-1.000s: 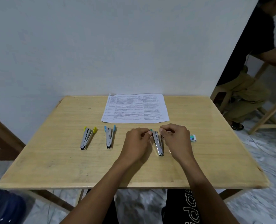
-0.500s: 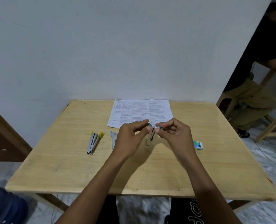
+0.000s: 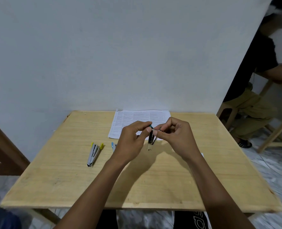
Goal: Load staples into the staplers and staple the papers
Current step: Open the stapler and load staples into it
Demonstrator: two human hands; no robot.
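Head view: the left hand [image 3: 133,139] and the right hand [image 3: 176,138] both pinch a green stapler [image 3: 151,138], lifted above the table [image 3: 71,179] and hanging with its nose down between the fingertips. Its arms seem a little apart; staples are not visible.

The papers [image 3: 128,118] lie just behind the hands. A blue stapler [image 3: 113,146] is partly hidden beside the left hand, and a yellow stapler [image 3: 94,153] lies further to the left.

The risk: the grip is only at the top end, so the stapler may slip or snap closed on a finger if the person pulls too hard.
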